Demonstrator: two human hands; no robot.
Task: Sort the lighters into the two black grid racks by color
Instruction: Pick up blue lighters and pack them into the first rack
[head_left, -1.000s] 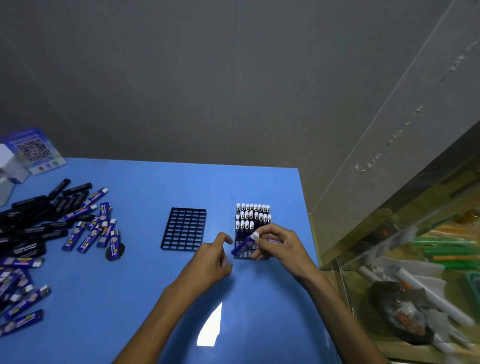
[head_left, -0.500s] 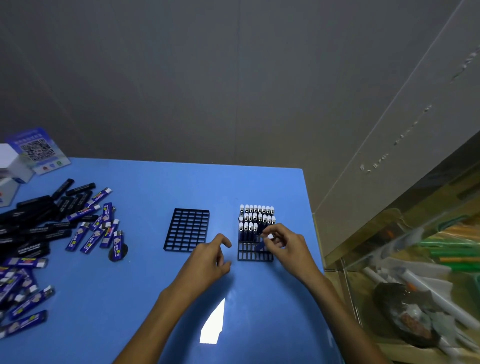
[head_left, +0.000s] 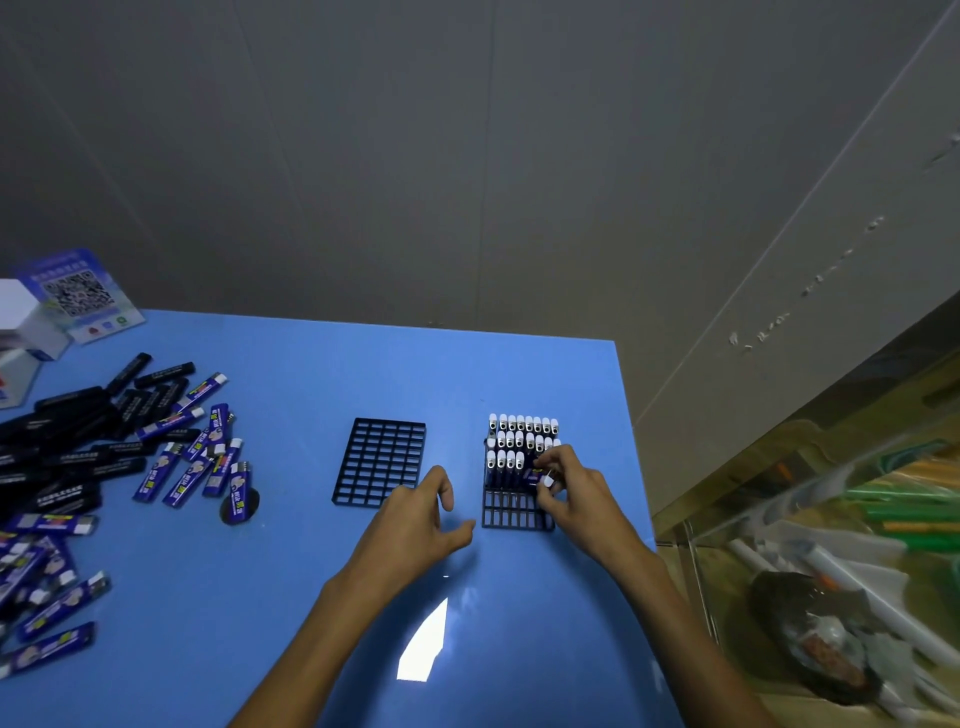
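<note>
Blue lighter (head_left: 535, 475) is pinched by the right hand (head_left: 582, 499) over the right rack (head_left: 514, 512); left hand's (head_left: 415, 525) grip is spread.

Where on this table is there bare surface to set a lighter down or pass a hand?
Bare table runs behind both racks to the far edge, and between the loose lighters and the empty rack. It is crowded at the left pile and around the right hand at the filled rack.
</note>
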